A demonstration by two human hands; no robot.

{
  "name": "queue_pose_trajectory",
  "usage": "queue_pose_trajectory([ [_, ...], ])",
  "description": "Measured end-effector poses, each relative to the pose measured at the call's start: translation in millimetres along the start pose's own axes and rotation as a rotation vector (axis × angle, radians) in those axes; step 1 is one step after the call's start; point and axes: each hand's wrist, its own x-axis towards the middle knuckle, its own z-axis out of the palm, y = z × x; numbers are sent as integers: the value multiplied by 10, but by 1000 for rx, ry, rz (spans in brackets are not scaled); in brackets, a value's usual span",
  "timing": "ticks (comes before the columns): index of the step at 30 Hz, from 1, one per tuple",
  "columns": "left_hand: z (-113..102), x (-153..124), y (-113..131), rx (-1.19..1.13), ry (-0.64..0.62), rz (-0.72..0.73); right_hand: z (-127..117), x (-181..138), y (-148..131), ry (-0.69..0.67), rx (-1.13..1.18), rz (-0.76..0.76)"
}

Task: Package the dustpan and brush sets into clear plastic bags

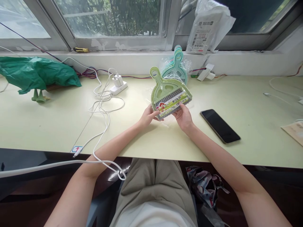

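A light green mini dustpan and brush set, wrapped in clear plastic with a printed label, is held up over the pale desk. My left hand grips its lower left edge, fingers closed on the wrapping. My right hand grips its lower right edge in the same way. Behind it, a stack of similar teal sets in plastic leans by the window sill.
A black phone lies face up right of my hands. White charger and cables sprawl on the left, running off the front edge. A green plastic bag lies far left. A white parcel bag stands on the sill.
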Motion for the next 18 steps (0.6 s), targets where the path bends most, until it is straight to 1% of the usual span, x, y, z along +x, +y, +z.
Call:
queue_pose_trajectory([
  [5,0,2,5,13,7,3,1,-1,-14,-18,6,28],
  [9,-38,29,-13,29,35,9,-47,57,-25,-38,-32,119],
  [14,-108,48,7,42,66,-40,-130,149,-57,-76,-142,240],
  [18,-175,59,46,34,83,-81,-196,175,-107,-49,-233,273],
])
